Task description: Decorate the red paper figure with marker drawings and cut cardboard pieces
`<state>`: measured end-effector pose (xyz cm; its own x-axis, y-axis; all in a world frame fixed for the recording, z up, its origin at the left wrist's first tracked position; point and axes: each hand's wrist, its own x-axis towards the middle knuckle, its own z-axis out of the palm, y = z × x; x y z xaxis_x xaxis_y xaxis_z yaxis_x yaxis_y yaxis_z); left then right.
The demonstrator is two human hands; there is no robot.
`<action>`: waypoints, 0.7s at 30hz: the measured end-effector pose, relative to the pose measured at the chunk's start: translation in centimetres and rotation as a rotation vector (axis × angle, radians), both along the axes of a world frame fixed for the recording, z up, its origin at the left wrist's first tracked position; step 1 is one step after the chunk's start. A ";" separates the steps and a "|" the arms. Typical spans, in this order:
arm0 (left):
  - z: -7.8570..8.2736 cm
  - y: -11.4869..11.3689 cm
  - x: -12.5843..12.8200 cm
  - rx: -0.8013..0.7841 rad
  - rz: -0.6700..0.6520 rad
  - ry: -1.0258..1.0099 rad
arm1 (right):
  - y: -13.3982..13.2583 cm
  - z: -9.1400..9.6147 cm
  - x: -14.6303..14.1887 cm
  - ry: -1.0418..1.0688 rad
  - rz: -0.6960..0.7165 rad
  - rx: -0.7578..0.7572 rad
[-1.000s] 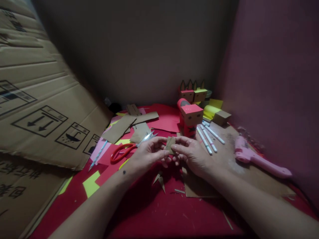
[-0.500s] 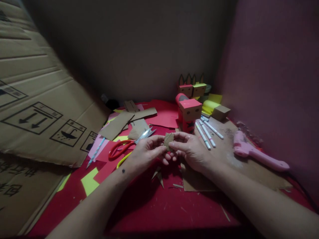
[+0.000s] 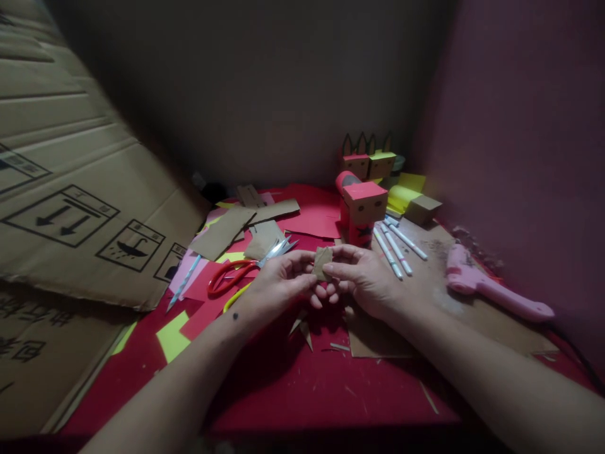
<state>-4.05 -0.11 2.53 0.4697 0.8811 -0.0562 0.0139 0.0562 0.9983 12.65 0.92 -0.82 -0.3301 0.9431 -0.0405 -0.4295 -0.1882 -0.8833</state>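
Note:
A small brown cardboard piece [image 3: 322,261] is pinched between both hands above the red surface. My left hand [image 3: 278,284] grips its left side with thumb and fingers. My right hand [image 3: 362,277] holds its right edge, fingers curled. Red-handled scissors [image 3: 241,272] lie just left of my left hand, blades pointing right. Behind my hands stands a red-topped cardboard box figure [image 3: 362,211]. Small cardboard offcuts [image 3: 302,331] lie below my hands.
A large printed carton sheet [image 3: 85,214] leans at the left. Cardboard strips [image 3: 227,230] and red and yellow paper [image 3: 172,337] litter the surface. Several white pens [image 3: 394,249], a pink glue gun [image 3: 491,293], two more box figures [image 3: 368,162] and a small brown box [image 3: 423,208] sit at right.
Both hands have stayed together on the cardboard piece, turning it slightly. The view has shifted a little downward.

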 end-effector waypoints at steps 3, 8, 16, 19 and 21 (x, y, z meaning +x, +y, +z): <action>0.0 0.2 -0.2 0.014 -0.004 -0.031 | 0.0 -0.1 0.0 0.012 -0.010 0.004; -0.1 0.2 -0.2 0.015 -0.002 -0.055 | -0.1 -0.1 0.0 0.009 -0.011 -0.014; -0.8 0.4 0.0 -0.005 0.034 -0.052 | -0.1 0.0 0.0 -0.060 -0.018 -0.008; -0.7 0.3 0.1 0.000 0.057 -0.055 | -0.1 0.0 0.1 -0.077 -0.027 -0.008; -0.5 0.1 0.1 -0.009 0.059 -0.075 | -0.1 0.0 0.1 -0.073 -0.023 -0.009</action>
<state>-3.91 0.04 2.04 0.4197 0.9071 -0.0312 -0.0640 0.0639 0.9959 12.76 0.85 -0.83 -0.3044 0.9498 -0.0721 -0.3683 -0.1872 -0.9107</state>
